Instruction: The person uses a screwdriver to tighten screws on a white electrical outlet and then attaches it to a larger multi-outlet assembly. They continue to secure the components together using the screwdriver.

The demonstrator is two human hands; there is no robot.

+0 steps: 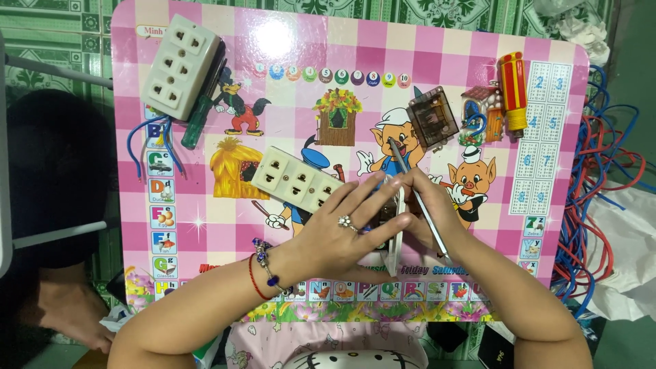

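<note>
Head view, surface: a small pink checkered table [205, 225] printed with cartoon pigs, a wolf, straw and wooden houses, a row of numbered circles and alphabet pictures along its left and bottom edges.
Head view, hands: the left hand [342, 229], wearing a ring and beaded bracelets, lies fingers spread over a white socket plate [395, 236] held on edge near the table's middle; how firmly it grips cannot be told.
Right hand: the right hand [430, 212] is closed around a thin metal tool [417, 198], its tip pointing up and away from the person, and it touches the plate from the other side.
Loose parts: a cream socket strip [295, 179] lies just left of the hands, partly under the left fingers; a second socket block [181, 66] sits at the top left corner with blue wires [147, 147] trailing from it and a green-handled screwdriver [203, 106] beside it.
Right side: a clear brown plastic casing [433, 117] lies above the hands, a red and yellow screwdriver [513, 92] farther right.
Room: green patterned floor tiles [55, 31] surround the table; a tangle of red and blue wires [591, 205] is heaped off its right edge, with white plastic wrapping [632, 253] beside it.
</note>
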